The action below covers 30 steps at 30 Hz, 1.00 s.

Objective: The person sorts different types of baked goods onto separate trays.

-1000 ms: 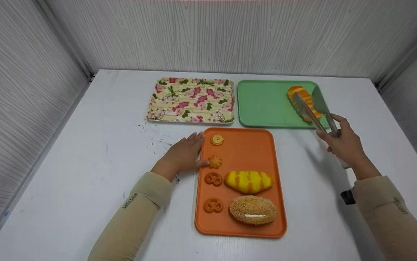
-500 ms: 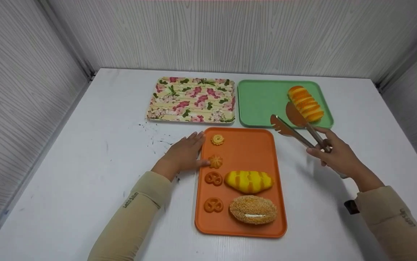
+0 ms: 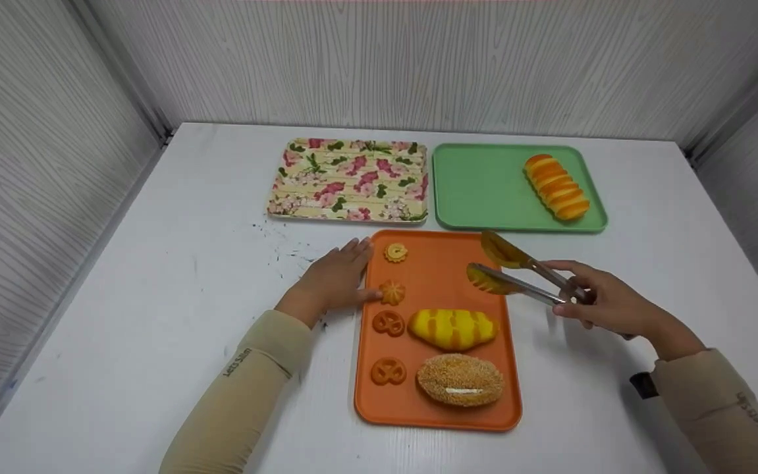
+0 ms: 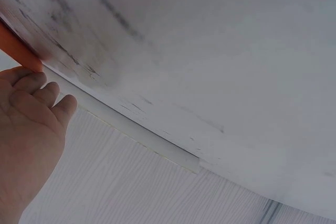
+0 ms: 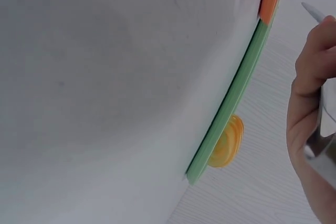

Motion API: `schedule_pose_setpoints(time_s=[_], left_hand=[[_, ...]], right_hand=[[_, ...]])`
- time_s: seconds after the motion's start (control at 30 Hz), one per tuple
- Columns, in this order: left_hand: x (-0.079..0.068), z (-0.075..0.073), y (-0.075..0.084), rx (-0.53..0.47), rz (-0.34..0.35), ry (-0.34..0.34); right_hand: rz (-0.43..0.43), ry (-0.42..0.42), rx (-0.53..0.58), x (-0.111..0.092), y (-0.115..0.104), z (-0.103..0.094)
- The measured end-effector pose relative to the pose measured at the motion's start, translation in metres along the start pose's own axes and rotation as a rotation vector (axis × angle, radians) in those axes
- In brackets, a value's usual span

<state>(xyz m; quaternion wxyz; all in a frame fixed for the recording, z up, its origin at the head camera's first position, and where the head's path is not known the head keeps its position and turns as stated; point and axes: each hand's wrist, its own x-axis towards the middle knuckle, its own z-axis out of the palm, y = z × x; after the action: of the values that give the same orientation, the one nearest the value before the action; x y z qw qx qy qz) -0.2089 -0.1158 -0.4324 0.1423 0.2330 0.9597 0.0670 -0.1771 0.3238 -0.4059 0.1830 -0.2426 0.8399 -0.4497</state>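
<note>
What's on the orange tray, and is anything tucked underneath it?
On the orange tray are two small cookies, two pretzels, a yellow bread and a seeded roll. The tray hides whatever may lie beneath it, so I can't tell.

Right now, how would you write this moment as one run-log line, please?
left hand touches left edge of orange tray | right hand holds spread tongs near tray's right edge | ridged loaf lies on green tray
</note>
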Motion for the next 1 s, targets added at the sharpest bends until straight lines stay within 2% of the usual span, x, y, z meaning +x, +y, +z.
schedule_pose_setpoints(time_s=[0.17, 0.63, 0.83, 1.0], left_hand=[[-0.001, -0.001, 0.001, -0.009, 0.002, 0.000], [0.000, 0.000, -0.002, -0.025, -0.003, -0.009], [0.000, 0.000, -0.001, -0.035, -0.003, -0.008], [0.001, 0.002, -0.002, -0.031, 0.001, 0.002]], right_hand=[[-0.080, -0.090, 0.028, -0.002, 0.000, 0.001], [-0.166, -0.253, 0.120, -0.003, 0.004, 0.006], [-0.186, -0.292, 0.144, -0.003, 0.006, 0.010], [-0.203, -0.301, 0.096, -0.003, 0.008, 0.012]])
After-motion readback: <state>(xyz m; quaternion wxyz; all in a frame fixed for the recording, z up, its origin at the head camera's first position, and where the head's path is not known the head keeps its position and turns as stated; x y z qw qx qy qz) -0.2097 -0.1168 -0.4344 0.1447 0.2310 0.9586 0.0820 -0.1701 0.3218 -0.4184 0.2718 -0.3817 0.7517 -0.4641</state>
